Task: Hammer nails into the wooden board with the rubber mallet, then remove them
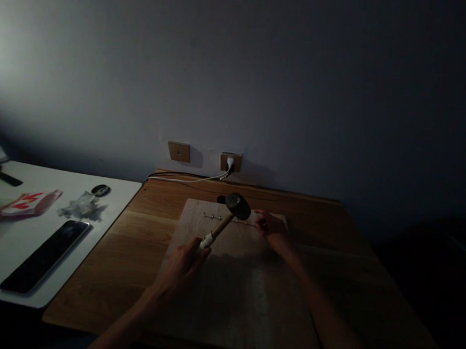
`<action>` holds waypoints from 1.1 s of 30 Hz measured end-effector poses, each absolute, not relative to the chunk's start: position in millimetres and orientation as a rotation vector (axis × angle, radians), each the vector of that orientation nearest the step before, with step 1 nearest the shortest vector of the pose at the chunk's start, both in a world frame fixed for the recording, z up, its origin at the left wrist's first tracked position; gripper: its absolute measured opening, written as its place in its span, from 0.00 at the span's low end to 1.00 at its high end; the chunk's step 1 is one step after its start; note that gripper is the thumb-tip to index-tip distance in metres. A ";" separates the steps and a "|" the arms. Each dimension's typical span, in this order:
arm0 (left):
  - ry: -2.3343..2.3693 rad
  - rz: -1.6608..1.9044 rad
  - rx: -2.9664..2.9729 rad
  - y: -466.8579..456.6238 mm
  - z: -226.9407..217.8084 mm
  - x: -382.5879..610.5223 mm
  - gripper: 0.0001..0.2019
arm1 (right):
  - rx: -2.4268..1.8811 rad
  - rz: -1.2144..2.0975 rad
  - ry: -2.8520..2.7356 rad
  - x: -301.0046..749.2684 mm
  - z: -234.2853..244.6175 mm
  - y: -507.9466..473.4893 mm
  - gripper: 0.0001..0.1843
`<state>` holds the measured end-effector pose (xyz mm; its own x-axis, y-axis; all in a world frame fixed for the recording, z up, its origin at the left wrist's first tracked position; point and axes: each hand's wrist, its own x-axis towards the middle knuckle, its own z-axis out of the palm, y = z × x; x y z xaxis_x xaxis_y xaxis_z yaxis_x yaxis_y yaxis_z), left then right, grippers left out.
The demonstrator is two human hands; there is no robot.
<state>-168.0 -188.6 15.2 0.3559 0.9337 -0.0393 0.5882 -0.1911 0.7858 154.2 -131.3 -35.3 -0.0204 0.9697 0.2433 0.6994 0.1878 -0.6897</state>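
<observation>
My left hand (189, 255) is closed round the pale-wrapped wooden handle of a mallet (238, 205). Its dark head is raised over the far part of a pale wooden board (191, 219). Along that far part runs a row of small shiny nail-like pieces (212, 216), partly hidden behind the mallet. At the right end of the row, my right hand (271, 226) is low over the board with its fingers pinched together. Dim light hides what, if anything, is between them.
The board lies on a wooden table (131, 242) against a wall. Cables (186, 180) run along its back edge to a wall socket (236, 163). On the white table (111, 189) at left lie a phone (45, 258), a red-and-white packet (30, 203) and crumpled clear plastic (83, 204).
</observation>
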 end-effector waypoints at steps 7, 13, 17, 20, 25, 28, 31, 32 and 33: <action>1.309 0.590 1.910 -187.6 13.8 -168.5 0.18 | -1.545 0.518 -1.680 149.8 -42.3 -132.6 0.19; 1.287 0.590 1.919 -188.1 12.7 -168.7 0.18 | -1.533 0.542 -1.618 150.7 -41.2 -136.6 0.17; 1.274 0.555 1.929 -189.1 10.5 -167.0 0.17 | -1.532 0.506 -1.577 149.3 -41.2 -138.0 0.18; 1.261 0.512 1.933 -188.6 14.1 -162.6 0.17 | -1.548 0.471 -1.582 147.9 -40.9 -138.2 0.16; 1.253 0.449 2.005 -182.5 33.5 -145.9 0.15 | -1.523 0.377 -1.621 146.8 -41.9 -139.5 0.14; 1.262 0.405 2.070 -175.6 41.1 -132.8 0.12 | -1.523 0.305 -1.595 152.0 -46.0 -142.5 0.20; 1.294 0.335 2.146 -168.8 38.3 -123.4 0.10 | -1.545 0.268 -1.545 165.2 -49.0 -150.3 0.29; 1.306 0.314 2.167 -167.2 36.1 -121.9 0.10 | -1.556 0.255 -1.521 170.4 -49.0 -154.4 0.31; 1.310 0.304 2.180 -166.2 34.1 -121.4 0.09 | -1.567 0.241 -1.493 175.2 -48.2 -159.4 0.32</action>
